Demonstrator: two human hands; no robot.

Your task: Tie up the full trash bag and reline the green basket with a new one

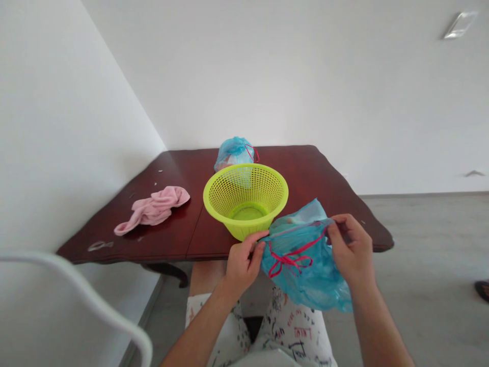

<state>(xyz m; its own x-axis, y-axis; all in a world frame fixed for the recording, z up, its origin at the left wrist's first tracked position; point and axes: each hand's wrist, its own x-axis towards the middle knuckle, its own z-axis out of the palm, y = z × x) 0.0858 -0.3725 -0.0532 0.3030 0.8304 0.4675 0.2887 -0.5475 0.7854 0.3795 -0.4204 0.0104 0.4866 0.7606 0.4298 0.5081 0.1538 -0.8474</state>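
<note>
A blue plastic bag (305, 275) with a red drawstring tied in a bow hangs at the table's front edge, over my lap. My left hand (246, 257) pinches its top edge at the left, just below the basket. At the right end of the same edge, my right hand (349, 247) is closed on the bag. The yellow-green perforated basket (246, 201) stands upright on the table, with nothing visible inside. Behind it sits another blue bag (234, 151) with a red string, bulging with pale contents that I cannot make out.
The dark red wooden table (305, 176) stands against the white wall. A crumpled pink cloth (156, 206) lies on its left part, with a small clear scrap (100, 245) near the front left edge. A white cable (76, 285) crosses the lower left.
</note>
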